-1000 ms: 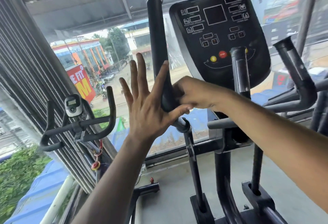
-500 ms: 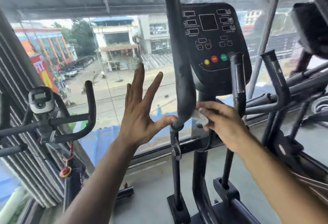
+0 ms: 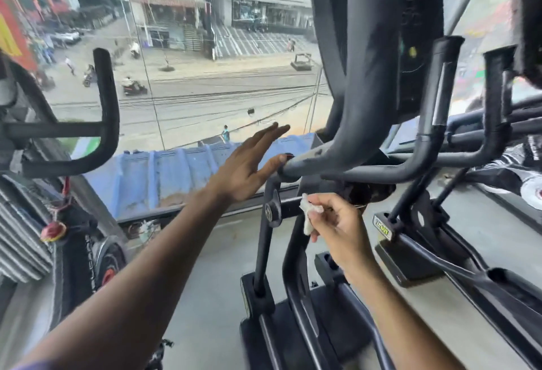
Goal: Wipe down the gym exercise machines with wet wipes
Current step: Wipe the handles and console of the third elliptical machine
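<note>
The left hand [image 3: 245,168] is reaching forward with fingers straight and apart, its thumb touching the end of the elliptical machine's grey bar [image 3: 311,159], which is running left to right and rising slightly rightward. The right hand [image 3: 337,218] is pinching a crumpled white wet wipe [image 3: 309,212] below that bar, just right of the upright post [image 3: 268,223]. The wipe is hanging downward from the fingertips.

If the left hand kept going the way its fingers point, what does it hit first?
Probably the window glass. The left hand points up and forward, left of the elliptical's handlebar; nothing shows between, though depth is unclear.
</note>
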A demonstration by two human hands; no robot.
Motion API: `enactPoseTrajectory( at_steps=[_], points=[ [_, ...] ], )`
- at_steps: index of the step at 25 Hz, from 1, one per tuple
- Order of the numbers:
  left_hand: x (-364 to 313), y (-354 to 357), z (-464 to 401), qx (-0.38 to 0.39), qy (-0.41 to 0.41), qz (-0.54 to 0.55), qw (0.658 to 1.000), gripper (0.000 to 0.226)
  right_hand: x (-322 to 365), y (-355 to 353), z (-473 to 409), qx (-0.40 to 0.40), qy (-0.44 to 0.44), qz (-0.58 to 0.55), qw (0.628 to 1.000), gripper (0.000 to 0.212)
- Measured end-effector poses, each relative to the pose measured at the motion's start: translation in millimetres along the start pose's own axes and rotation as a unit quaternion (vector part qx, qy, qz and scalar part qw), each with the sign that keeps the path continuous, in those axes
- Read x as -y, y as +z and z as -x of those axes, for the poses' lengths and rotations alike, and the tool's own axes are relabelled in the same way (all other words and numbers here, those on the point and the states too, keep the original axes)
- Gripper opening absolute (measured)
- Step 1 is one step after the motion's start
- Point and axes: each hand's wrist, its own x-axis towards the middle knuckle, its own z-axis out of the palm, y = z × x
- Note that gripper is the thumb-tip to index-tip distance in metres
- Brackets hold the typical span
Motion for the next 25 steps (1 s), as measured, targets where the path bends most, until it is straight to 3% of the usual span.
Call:
enactPoseTrajectory(
  at_steps=[8, 11, 17, 22, 25],
  points=[
    [67.8, 11.4, -24.4, 0.001, -0.027, 0.075, 0.997, 0.046, -12.6, 50.7, -37.7, 0.090, -0.094, 0.144, 0.981, 0.017],
    [85.0, 21.1, -44.5, 0.013, 0.008, 0.106, 0.994, 0.047, -11.0, 63.9, -59.8, 0.094, -0.096, 0.201, 0.970, 0.020],
    [115.5, 31.1, -110.1, 0.056, 0.086, 0.212, 0.972, 0.047, 24.2, 120.3, -65.4, 0.058, -0.129, 0.341, 0.929, 0.024],
    [143.8, 31.0, -158.5, 0.152, 0.188, 0.270, 0.932, 0.043, 36.7, 161.2, -126.9, -0.015, -0.066, 0.360, 0.930, 0.023],
    [142.2, 50.4, -182.2, 0.228, 0.235, 0.281, 0.902, 0.041, 47.0, 162.2, -134.7, -0.093, -0.021, 0.411, 0.907, 0.027]
  ],
)
